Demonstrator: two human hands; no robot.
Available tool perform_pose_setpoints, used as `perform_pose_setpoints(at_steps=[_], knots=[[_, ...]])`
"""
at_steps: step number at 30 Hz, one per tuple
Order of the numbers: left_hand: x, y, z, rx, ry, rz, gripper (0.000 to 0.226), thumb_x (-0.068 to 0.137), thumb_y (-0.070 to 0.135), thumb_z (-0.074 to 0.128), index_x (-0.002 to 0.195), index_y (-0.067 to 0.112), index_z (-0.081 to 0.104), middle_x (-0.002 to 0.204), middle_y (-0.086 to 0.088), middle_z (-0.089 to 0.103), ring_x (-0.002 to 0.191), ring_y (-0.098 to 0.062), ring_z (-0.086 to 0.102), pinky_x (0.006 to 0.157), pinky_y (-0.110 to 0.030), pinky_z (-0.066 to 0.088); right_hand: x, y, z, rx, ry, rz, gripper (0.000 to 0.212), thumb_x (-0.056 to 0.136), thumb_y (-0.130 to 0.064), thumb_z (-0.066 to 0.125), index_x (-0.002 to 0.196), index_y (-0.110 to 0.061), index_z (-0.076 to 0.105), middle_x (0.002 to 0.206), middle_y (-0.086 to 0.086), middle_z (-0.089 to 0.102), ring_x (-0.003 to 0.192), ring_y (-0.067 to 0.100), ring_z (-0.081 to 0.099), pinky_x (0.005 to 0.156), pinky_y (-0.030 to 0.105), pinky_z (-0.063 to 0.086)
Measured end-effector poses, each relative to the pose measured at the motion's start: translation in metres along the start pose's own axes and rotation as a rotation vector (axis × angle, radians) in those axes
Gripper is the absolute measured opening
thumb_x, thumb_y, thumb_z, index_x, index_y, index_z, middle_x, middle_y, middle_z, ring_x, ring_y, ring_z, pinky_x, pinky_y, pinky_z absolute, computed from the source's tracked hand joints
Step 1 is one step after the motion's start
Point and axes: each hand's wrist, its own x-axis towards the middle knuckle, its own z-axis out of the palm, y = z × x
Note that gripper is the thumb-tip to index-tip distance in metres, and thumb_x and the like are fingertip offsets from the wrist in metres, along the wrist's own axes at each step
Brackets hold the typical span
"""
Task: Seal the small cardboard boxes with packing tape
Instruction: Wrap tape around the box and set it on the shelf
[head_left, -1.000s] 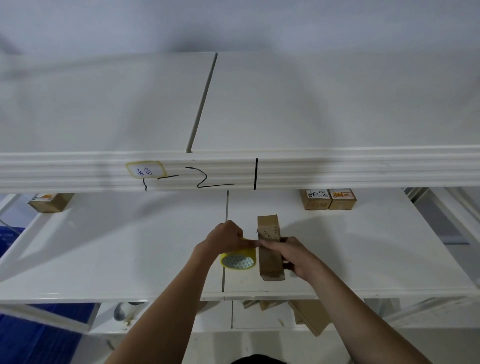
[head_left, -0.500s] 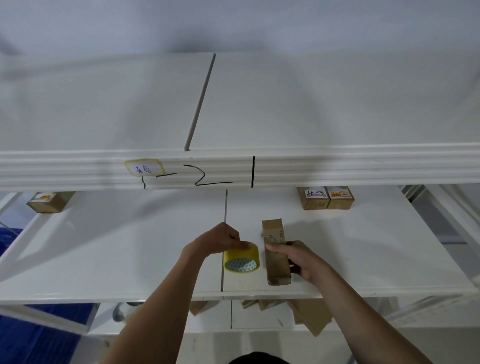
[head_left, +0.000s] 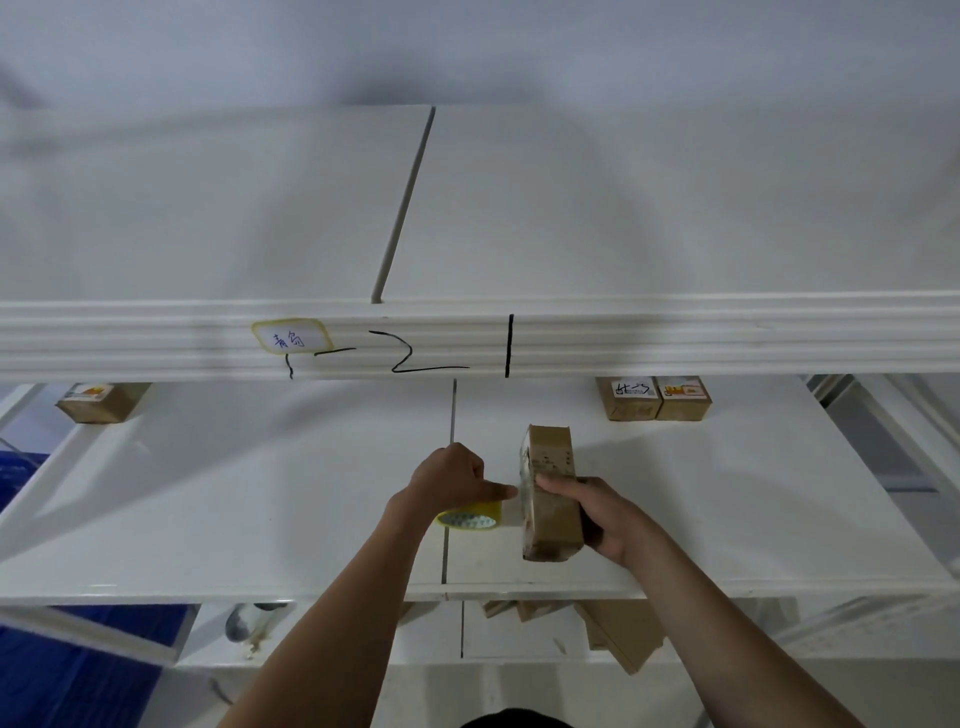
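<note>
A: What's obscured?

B: The tape roll (head_left: 471, 515) is mostly under the left hand (head_left: 448, 480); only the yellow lower rim and patterned core show. Labels on the two boxes (head_left: 652, 398) behind the held box are too small to read. Another box (head_left: 102, 401) far to its left is cut off by the upper shelf edge (head_left: 675, 340). The cardboard (head_left: 618, 639) below the shelf is partly hidden.

A: Hands?

B: Left hand is curled over the tape roll, gripping it, index finger stretched out to the small cardboard box (head_left: 549, 493). Can't tell whether a tape strip runs between them. Right hand (head_left: 597, 512) is wrapped round the box's right side, thumb across the top face.

A: Box location?

B: On the white shelf (head_left: 208, 493), just right of the tape roll, long axis pointing away, near the front edge.
</note>
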Motion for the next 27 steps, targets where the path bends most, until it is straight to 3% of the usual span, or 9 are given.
perform_pose_setpoints(at_steps=[3, 7, 12, 17, 19, 22, 27], knots=[[0.001, 0.006, 0.006, -0.034, 0.036, 0.008, 0.051, 0.073, 0.068, 0.075, 0.057, 0.025, 0.053, 0.063, 0.007, 0.057, 0.068, -0.014, 0.061, 0.063, -0.025, 0.046, -0.002, -0.002, 0.006, 0.077, -0.027, -0.016, 0.059, 0.076, -0.033, 0.081, 0.127, -0.005, 0.064, 0.116, 0.017, 0.073, 0.112, 0.034, 0.068, 0.091, 0.042, 0.057], [0.002, 0.007, 0.007, -0.069, 0.072, -0.002, 0.05, 0.077, 0.063, 0.074, 0.054, 0.024, 0.052, 0.061, 0.007, 0.055, 0.065, -0.013, 0.058, 0.061, -0.025, 0.044, -0.007, -0.005, 0.011, 0.189, -0.057, -0.024, 0.054, 0.082, -0.032, 0.074, 0.13, -0.009, 0.061, 0.12, 0.017, 0.071, 0.115, 0.033, 0.067, 0.089, 0.041, 0.058], [0.001, 0.009, 0.007, -0.05, 0.09, -0.019, 0.044, 0.08, 0.055, 0.074, 0.056, 0.025, 0.052, 0.062, 0.008, 0.054, 0.068, -0.014, 0.06, 0.063, -0.025, 0.045, 0.003, 0.003, 0.011, 0.248, -0.066, 0.038, 0.063, 0.085, -0.041, 0.073, 0.138, -0.014, 0.053, 0.129, 0.016, 0.067, 0.12, 0.036, 0.064, 0.107, 0.052, 0.047], [-0.002, 0.01, 0.015, 0.002, 0.147, -0.025, 0.043, 0.077, 0.053, 0.076, 0.057, 0.022, 0.054, 0.062, 0.007, 0.055, 0.067, -0.014, 0.058, 0.058, -0.024, 0.042, 0.002, 0.005, 0.018, -0.044, 0.1, -0.01, 0.076, 0.065, -0.064, 0.08, 0.123, -0.018, 0.064, 0.113, 0.006, 0.076, 0.104, 0.026, 0.073, 0.098, 0.048, 0.056], [-0.002, 0.014, 0.015, 0.058, 0.162, -0.003, 0.041, 0.075, 0.054, 0.077, 0.061, 0.02, 0.058, 0.064, 0.005, 0.057, 0.067, -0.016, 0.058, 0.059, -0.025, 0.044, 0.006, 0.007, 0.017, -0.091, 0.176, -0.02, 0.068, 0.067, -0.055, 0.086, 0.12, -0.016, 0.068, 0.104, 0.003, 0.078, 0.097, 0.023, 0.075, 0.091, 0.044, 0.06], [0.001, 0.019, 0.013, 0.142, 0.161, 0.023, 0.041, 0.075, 0.056, 0.076, 0.067, 0.018, 0.062, 0.068, 0.003, 0.058, 0.07, -0.017, 0.057, 0.065, -0.027, 0.046, 0.008, 0.006, 0.017, -0.111, 0.239, -0.011, 0.038, 0.084, -0.022, 0.081, 0.119, -0.014, 0.069, 0.099, 0.004, 0.078, 0.089, 0.021, 0.076, 0.075, 0.035, 0.062], [0.006, 0.015, 0.017, 0.147, 0.0, 0.026, 0.043, 0.081, 0.058, 0.069, 0.073, 0.016, 0.067, 0.069, 0.002, 0.059, 0.07, -0.016, 0.059, 0.065, -0.029, 0.051, 0.016, 0.006, 0.011, -0.193, 0.251, 0.035, 0.032, 0.085, -0.017, 0.078, 0.116, -0.011, 0.071, 0.097, 0.007, 0.078, 0.085, 0.02, 0.076, 0.073, 0.034, 0.062]])
